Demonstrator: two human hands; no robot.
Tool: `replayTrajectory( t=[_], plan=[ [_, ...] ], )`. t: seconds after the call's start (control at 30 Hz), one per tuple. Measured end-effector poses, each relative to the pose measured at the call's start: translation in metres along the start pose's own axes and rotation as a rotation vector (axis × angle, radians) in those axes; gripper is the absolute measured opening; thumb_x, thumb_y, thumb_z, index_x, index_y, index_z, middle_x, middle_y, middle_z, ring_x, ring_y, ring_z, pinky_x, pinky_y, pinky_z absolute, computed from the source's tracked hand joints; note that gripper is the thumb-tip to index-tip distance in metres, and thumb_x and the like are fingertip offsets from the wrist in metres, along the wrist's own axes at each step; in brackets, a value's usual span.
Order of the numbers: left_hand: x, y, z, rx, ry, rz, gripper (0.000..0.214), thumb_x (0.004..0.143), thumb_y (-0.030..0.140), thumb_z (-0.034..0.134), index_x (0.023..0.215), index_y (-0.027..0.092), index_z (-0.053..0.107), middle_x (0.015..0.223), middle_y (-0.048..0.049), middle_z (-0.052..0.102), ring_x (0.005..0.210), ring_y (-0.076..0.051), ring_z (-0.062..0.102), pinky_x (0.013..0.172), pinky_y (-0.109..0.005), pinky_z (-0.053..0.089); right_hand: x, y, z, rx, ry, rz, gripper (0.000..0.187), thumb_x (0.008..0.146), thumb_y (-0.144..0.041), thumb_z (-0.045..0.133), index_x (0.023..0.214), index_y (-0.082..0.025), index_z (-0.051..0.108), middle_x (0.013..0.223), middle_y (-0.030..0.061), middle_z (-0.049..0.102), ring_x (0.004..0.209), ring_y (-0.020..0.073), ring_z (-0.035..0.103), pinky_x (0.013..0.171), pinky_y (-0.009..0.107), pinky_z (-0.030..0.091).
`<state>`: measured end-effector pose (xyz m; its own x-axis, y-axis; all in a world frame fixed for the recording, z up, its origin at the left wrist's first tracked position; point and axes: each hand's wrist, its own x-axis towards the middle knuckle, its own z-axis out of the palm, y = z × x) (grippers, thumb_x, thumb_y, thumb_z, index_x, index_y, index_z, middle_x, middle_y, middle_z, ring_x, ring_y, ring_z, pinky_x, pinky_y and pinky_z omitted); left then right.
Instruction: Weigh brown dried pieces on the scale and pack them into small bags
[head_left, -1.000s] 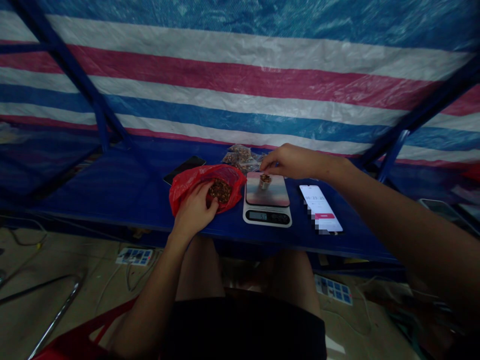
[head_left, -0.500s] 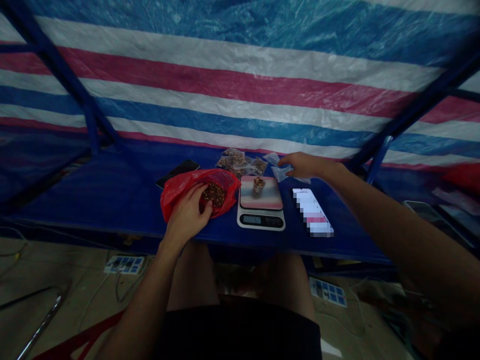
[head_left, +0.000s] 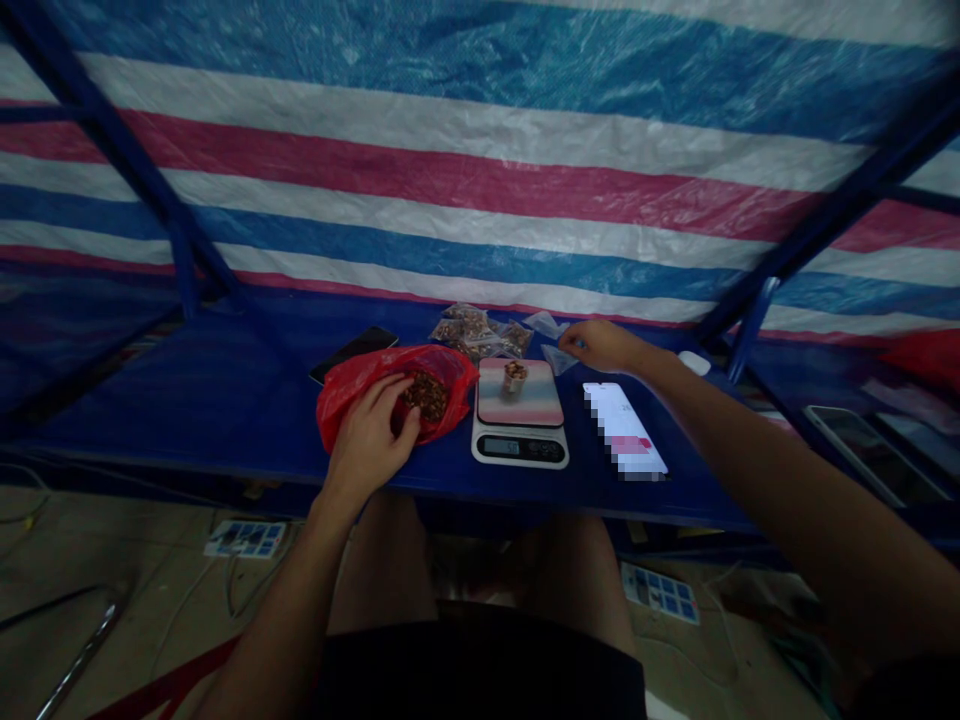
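My left hand (head_left: pixel 369 437) grips the rim of a red plastic bag (head_left: pixel 352 405), its fingers beside a heap of reddish-brown dried pieces (head_left: pixel 426 396). My right hand (head_left: pixel 602 346) hangs over the table, its fingertips close to a small clear plastic bag (head_left: pixel 559 359). Another clear bag (head_left: pixel 545 324) lies behind it. A digital kitchen scale (head_left: pixel 520 448) stands between my hands, with a small cup (head_left: pixel 514 377) of brown pieces on its pink-and-grey top. Several filled small bags (head_left: pixel 472 333) lie behind the scale.
A lit smartphone (head_left: pixel 624 430) lies right of the scale, and a black phone (head_left: pixel 353 354) lies behind the red bag. The blue table (head_left: pixel 187 400) stands before a striped tarp on blue metal bars. Power strips (head_left: pixel 246 539) lie on the floor below.
My right hand has moved from above the cup to the right and back, beside the clear bags. My left hand stays in the red bag. The view has shifted slightly.
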<state>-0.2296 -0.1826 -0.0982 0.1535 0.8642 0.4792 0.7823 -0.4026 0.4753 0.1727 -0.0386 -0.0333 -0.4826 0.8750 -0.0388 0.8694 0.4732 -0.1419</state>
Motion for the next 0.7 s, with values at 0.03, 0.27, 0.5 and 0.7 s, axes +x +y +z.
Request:
replayTrajectory(
  t=[0.03,0.27,0.5,0.7],
  plan=[
    [0.000,0.000,0.000,-0.002,0.001,0.000,0.042,0.102,0.035,0.055,0.139,0.019,0.066,0.145,-0.0153,0.068,0.137,-0.031,0.064,0.123,-0.053,0.049,-0.003,-0.001,-0.001,0.004,-0.003,-0.001,0.033,0.094,-0.024,0.056,0.108,-0.015,0.084,0.113,0.0161,0.084,0.095,0.0277,0.078,0.086,0.041,0.058],
    [-0.001,0.000,0.000,-0.003,0.002,-0.018,0.042,0.103,0.037,0.054,0.138,0.018,0.067,0.144,-0.0156,0.068,0.136,-0.032,0.064,0.123,-0.053,0.049,-0.017,-0.014,-0.007,-0.187,-0.148,-0.100,0.037,0.079,-0.013,0.069,0.112,-0.020,0.084,0.116,0.0124,0.082,0.104,0.0276,0.074,0.093,0.037,0.056],
    [-0.001,0.001,-0.001,0.011,0.025,-0.033,0.041,0.104,0.038,0.054,0.136,0.017,0.068,0.142,-0.0159,0.069,0.134,-0.032,0.066,0.120,-0.052,0.051,-0.016,-0.018,0.004,-0.205,0.052,0.030,0.027,0.099,-0.022,0.058,0.104,-0.017,0.084,0.118,0.0160,0.080,0.113,0.0312,0.073,0.095,0.038,0.055],
    [-0.005,0.004,-0.008,-0.012,0.164,0.079,0.031,0.104,0.029,0.055,0.129,0.018,0.071,0.131,-0.0123,0.075,0.128,-0.029,0.069,0.117,-0.048,0.052,-0.027,-0.030,-0.014,0.332,0.460,0.036,0.029,0.101,-0.036,0.058,0.108,-0.018,0.079,0.109,0.0120,0.083,0.098,0.0279,0.076,0.093,0.042,0.057]
  ],
)
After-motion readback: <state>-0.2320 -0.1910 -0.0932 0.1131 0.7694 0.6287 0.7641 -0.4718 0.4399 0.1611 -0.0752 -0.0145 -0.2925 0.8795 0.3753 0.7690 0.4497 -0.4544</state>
